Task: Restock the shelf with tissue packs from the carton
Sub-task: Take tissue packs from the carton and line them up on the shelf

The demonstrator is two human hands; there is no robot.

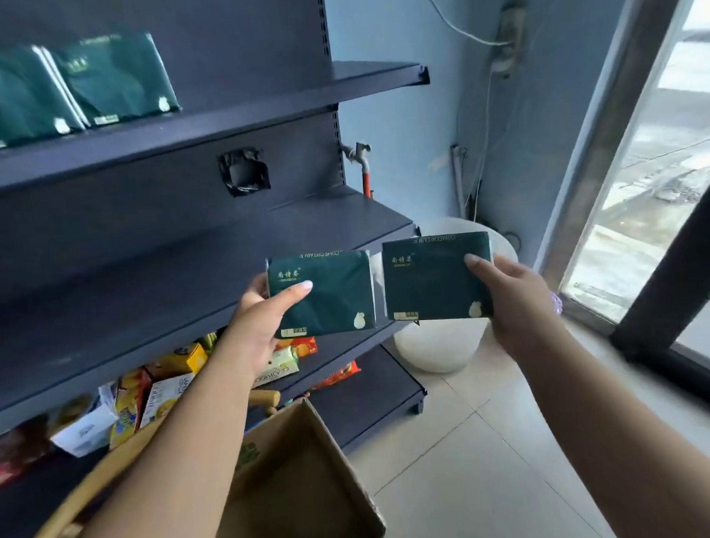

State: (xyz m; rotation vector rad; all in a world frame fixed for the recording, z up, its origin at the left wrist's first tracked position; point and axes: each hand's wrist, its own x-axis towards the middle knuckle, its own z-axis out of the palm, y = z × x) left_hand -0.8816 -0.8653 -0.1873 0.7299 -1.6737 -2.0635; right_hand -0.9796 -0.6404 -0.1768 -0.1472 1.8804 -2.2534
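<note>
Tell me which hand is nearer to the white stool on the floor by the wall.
The right hand. It holds a tissue pack directly in front of the white stool, overlapping it in view. The left hand holds its own pack further left, before the shelf.

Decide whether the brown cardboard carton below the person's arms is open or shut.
Open. The brown cardboard carton has its top flap folded outward and its inner wall shows. Contents cannot be told.

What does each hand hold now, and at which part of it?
The left hand pinches a green tissue pack at its left edge. The right hand pinches a second green pack at its right edge.
</note>
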